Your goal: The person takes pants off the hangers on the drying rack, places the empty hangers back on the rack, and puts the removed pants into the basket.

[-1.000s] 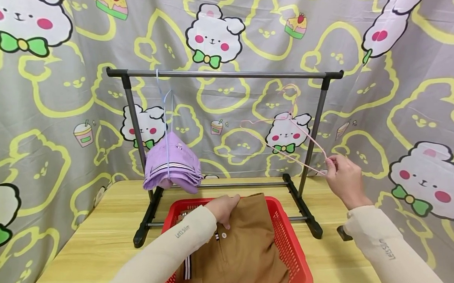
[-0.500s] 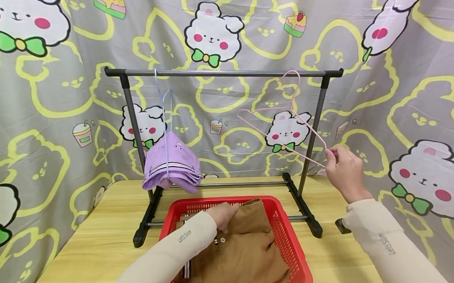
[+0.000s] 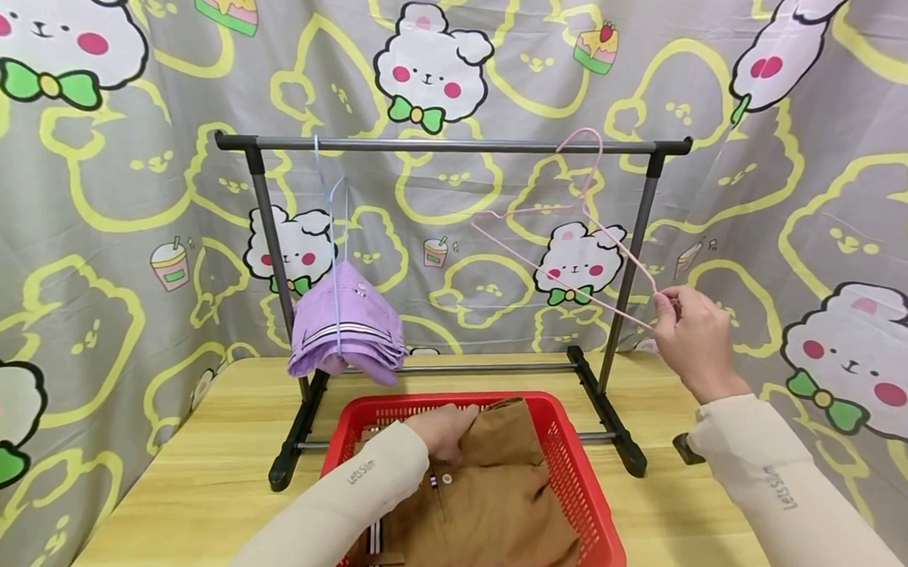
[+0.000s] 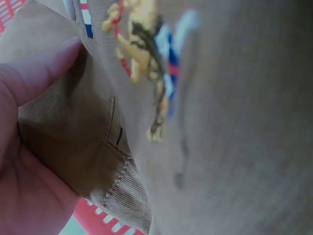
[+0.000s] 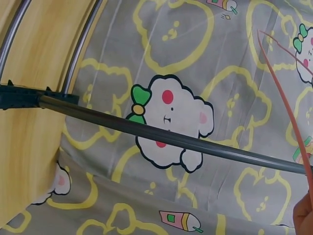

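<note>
My left hand (image 3: 443,432) grips the upper edge of a brown garment (image 3: 484,510) with a button and striped trim. The garment lies in a red perforated basket (image 3: 600,510). In the left wrist view, the thumb rests on the brown cloth (image 4: 234,122) beside a gold embroidered figure (image 4: 142,44); the fingertips are hidden. My right hand (image 3: 694,338) pinches one end of a thin pink hanger (image 3: 574,288), which carries nothing. Its hook overlaps the rack's top bar (image 3: 459,147) in the head view; whether they touch cannot be told.
A folded purple garment (image 3: 347,326) hangs from a blue hanger (image 3: 334,271) at the rack's left. The rack's black feet (image 3: 607,414) stand on a wooden table (image 3: 169,474) around the basket's far end. A patterned curtain (image 3: 462,58) closes off the back and sides.
The pink hanger has risen, its hook going from below the top bar to bar height. My left hand has lowered the brown garment's upper edge slightly into the basket.
</note>
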The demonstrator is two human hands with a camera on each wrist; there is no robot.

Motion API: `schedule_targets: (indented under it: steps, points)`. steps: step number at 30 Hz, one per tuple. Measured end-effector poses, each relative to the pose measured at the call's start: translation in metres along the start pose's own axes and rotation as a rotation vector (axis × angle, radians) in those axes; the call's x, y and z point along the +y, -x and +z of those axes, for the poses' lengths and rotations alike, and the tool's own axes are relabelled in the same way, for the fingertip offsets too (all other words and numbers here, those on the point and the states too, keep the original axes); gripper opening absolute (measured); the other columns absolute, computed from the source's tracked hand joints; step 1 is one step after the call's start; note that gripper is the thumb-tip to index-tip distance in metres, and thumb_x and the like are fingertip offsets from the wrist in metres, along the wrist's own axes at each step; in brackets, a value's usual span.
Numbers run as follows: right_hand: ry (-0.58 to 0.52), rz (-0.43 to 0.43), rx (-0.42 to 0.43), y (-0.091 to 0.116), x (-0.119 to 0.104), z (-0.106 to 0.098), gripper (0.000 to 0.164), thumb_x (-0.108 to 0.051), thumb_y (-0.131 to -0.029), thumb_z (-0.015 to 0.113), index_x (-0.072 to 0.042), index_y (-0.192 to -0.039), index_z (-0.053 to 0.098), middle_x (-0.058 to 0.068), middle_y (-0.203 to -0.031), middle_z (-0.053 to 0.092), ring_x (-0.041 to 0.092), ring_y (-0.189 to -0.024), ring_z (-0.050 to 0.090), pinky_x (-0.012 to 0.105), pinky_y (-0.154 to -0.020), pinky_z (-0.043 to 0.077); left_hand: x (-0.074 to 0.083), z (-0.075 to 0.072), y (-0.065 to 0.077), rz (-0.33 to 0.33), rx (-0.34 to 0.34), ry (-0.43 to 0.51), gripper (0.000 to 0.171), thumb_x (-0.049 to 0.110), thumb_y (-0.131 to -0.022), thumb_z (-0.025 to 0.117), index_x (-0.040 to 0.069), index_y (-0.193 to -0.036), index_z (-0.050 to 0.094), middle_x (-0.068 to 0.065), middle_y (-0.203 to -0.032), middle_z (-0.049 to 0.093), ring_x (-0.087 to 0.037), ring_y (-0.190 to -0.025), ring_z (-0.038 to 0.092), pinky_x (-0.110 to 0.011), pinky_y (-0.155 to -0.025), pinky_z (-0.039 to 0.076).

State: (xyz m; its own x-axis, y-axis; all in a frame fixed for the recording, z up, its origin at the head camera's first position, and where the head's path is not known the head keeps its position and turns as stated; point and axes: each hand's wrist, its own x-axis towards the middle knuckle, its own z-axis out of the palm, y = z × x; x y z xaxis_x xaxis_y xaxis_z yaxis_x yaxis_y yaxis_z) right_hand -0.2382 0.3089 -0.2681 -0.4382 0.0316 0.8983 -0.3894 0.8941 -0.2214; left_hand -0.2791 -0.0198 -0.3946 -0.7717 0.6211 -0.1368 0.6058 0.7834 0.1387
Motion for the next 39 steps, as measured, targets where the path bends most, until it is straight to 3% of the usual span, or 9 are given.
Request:
schedule_targets:
  steps: [5, 10, 15, 19, 30, 34, 39]
  points:
    - [0.001, -0.018, 0.014, -0.005, -0.001, -0.004, 0.013, -0.004, -0.094, 0.058, 0.009, -0.09, 0.061, 0.022, -0.074, 0.059, 0.034, -0.063, 0.052, 0.049, -0.06, 0.038, 0.004, -0.007, 0.0, 0.023, 0.052, -0.098, 0.038, 0.014, -0.073, 0.082, 0.012, -0.102, 0.056, -0.002, -0.086, 0.06, -0.013, -0.081, 0.06, -0.027, -0.071, 0.05]
    - [0.008, -0.005, 0.0, -0.01, -0.003, -0.006, 0.015, -0.005, -0.095, 0.057, 0.009, -0.092, 0.06, 0.021, -0.075, 0.058, 0.033, -0.064, 0.051, 0.048, -0.06, 0.038, 0.012, -0.013, 0.001, 0.001, 0.099, -0.196, 0.032, 0.02, -0.078, 0.08, 0.008, -0.102, 0.063, -0.005, -0.09, 0.064, -0.015, -0.083, 0.063, -0.029, -0.072, 0.053]
    - [0.014, 0.007, -0.009, -0.016, -0.008, -0.007, 0.017, -0.007, -0.096, 0.056, 0.009, -0.092, 0.06, 0.022, -0.076, 0.058, 0.035, -0.065, 0.052, 0.05, -0.063, 0.038, 0.012, -0.018, 0.005, -0.022, 0.168, -0.208, 0.023, 0.022, -0.078, 0.08, 0.009, -0.089, 0.065, -0.004, -0.085, 0.064, -0.017, -0.079, 0.063, -0.031, -0.068, 0.053]
    - [0.016, 0.022, -0.033, -0.019, -0.013, -0.008, 0.018, -0.008, -0.097, 0.055, 0.009, -0.093, 0.06, 0.022, -0.077, 0.059, 0.035, -0.066, 0.052, 0.051, -0.064, 0.038, 0.007, -0.025, 0.008, -0.019, 0.186, -0.201, 0.026, 0.026, -0.08, 0.08, 0.008, -0.092, 0.065, -0.006, -0.089, 0.064, -0.019, -0.086, 0.064, -0.031, -0.072, 0.053]
    - [0.045, 0.04, -0.102, -0.023, -0.021, -0.011, 0.02, -0.008, -0.097, 0.053, 0.01, -0.092, 0.06, 0.023, -0.076, 0.059, 0.036, -0.065, 0.052, 0.049, -0.061, 0.038, -0.002, -0.053, 0.036, -0.039, 0.206, -0.056, 0.031, 0.032, -0.085, 0.074, 0.008, -0.103, 0.066, -0.004, -0.092, 0.063, -0.021, -0.092, 0.061, -0.038, -0.078, 0.051]
    - [0.061, 0.06, -0.153, -0.02, -0.021, -0.013, 0.021, -0.009, -0.097, 0.052, 0.01, -0.093, 0.061, 0.023, -0.077, 0.058, 0.036, -0.066, 0.053, 0.049, -0.061, 0.038, -0.004, -0.062, 0.052, 0.004, 0.239, 0.02, 0.035, 0.033, -0.087, 0.073, 0.005, -0.108, 0.067, -0.004, -0.092, 0.066, -0.021, -0.089, 0.061, -0.037, -0.078, 0.051]
    - [0.059, 0.043, -0.128, -0.014, -0.018, -0.013, 0.019, -0.006, -0.096, 0.053, 0.011, -0.092, 0.062, 0.024, -0.076, 0.059, 0.037, -0.064, 0.054, 0.049, -0.058, 0.038, -0.008, -0.076, 0.073, 0.074, 0.323, 0.134, 0.032, 0.029, -0.088, 0.072, 0.004, -0.107, 0.067, -0.007, -0.091, 0.07, -0.019, -0.084, 0.066, -0.036, -0.075, 0.053]
